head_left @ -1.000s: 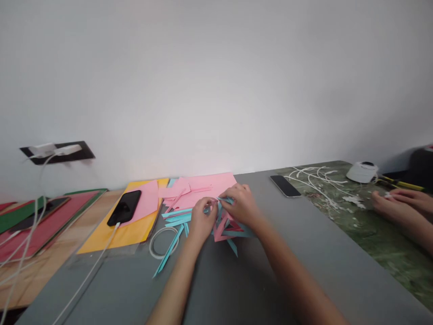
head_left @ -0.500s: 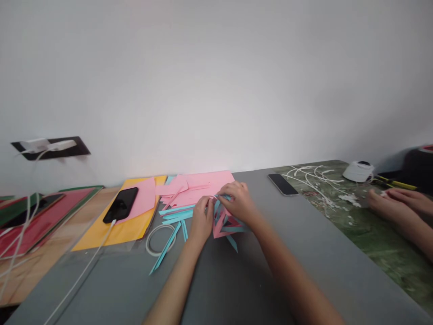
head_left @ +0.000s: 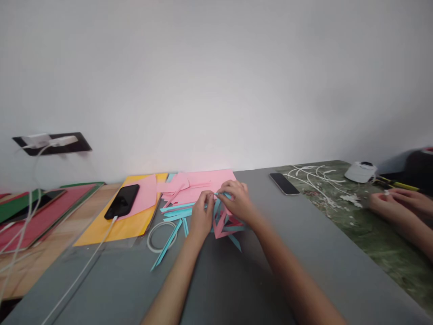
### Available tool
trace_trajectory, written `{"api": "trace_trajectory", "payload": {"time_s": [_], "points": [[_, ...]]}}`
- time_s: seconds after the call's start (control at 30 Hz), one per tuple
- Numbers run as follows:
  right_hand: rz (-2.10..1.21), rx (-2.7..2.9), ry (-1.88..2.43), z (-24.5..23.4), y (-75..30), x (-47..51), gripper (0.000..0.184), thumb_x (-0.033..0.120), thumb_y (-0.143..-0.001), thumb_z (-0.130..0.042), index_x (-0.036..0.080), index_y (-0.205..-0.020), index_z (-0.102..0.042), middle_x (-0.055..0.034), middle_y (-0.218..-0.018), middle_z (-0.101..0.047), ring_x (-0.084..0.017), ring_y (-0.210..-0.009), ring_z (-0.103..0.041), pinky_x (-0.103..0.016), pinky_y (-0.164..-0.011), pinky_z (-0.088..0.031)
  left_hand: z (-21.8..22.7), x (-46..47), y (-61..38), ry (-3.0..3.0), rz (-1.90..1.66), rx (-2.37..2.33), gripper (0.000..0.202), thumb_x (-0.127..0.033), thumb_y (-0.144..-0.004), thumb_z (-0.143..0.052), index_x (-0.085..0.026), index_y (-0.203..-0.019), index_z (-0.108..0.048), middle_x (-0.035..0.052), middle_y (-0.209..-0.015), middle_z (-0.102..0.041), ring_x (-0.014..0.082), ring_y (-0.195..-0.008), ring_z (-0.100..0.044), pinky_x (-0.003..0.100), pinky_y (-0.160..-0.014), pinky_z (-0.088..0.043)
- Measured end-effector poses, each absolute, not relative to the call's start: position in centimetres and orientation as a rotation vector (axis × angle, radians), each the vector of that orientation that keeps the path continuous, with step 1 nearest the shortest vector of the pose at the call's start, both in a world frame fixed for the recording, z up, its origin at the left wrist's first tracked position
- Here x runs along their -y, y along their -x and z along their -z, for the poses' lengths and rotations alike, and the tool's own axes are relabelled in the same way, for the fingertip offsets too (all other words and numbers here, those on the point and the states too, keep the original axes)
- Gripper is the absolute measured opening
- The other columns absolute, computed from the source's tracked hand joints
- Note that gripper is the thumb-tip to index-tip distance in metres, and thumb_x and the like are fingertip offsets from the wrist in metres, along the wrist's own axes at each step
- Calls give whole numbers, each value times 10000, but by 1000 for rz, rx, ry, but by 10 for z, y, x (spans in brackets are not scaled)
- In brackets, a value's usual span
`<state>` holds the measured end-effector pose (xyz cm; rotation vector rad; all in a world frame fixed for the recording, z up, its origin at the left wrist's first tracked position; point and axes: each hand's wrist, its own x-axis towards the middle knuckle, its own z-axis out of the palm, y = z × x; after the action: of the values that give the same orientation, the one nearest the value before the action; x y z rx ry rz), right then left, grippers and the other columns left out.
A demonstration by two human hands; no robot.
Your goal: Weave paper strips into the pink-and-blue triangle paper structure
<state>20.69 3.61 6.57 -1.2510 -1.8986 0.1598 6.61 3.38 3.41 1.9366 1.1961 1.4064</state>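
Note:
Both my hands meet over a woven piece of pink and blue paper strips on the grey table. My left hand has its thumb and fingers pinched at the piece's upper left, on something too small to make out. With a pinch, my right hand grips a blue paper strip at the top of the piece. One blue end sticks out below it. To the left lie loose blue paper strips, beside a roll of tape. Pink paper sheets lie behind my hands.
At left, a black phone with a charging cable rests on pink and yellow paper. Another phone lies to the right. White cords and another person's hands are at the green table.
My hands stay pinched at the top of the woven piece, with only slight finger movement. The view has shifted a little.

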Motion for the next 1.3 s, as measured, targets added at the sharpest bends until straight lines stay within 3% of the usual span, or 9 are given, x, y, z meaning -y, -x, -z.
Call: {"api": "trace_trajectory", "payload": {"time_s": [0.27,0.5,0.8,1.3], "points": [[-163,1870,1260,-63,-205,-38,88,271,-811,-572,247,-782,-652,-12,-889,-641,-173,-883,-533,-327,-807,-269,-37,-35,-69,-1726,-1539,-1156,201,-326,-837,-492,-163,-820,-610,40,-796,-654,150,-757,-599,254,-714,-448],[-122,1840,1285,-61,-203,-38,105,256,-813,-564,236,-736,-633,5,-856,-676,-164,-881,-543,-318,-804,-270,-32,-31,-81,-1550,-1632,-1152,225,-317,-831,-498,-147,-873,-638,71,-888,-663,165,-844,-602,283,-785,-457],[-132,1815,1272,-60,-203,-38,69,250,-797,-574,244,-770,-638,5,-844,-690,-170,-869,-553,-322,-799,-275,-31,-30,-82,-1641,-1652,-1229,208,-305,-828,-499,-162,-869,-645,59,-851,-664,159,-794,-605,279,-730,-475],[-127,1822,1268,-61,-202,-37,87,233,-782,-577,239,-732,-648,7,-819,-694,-173,-858,-556,-329,-807,-259,-31,-29,-80,-1740,-1656,-1215,222,-258,-825,-515,-168,-963,-663,74,-916,-676,171,-848,-609,312,-780,-471]]}}
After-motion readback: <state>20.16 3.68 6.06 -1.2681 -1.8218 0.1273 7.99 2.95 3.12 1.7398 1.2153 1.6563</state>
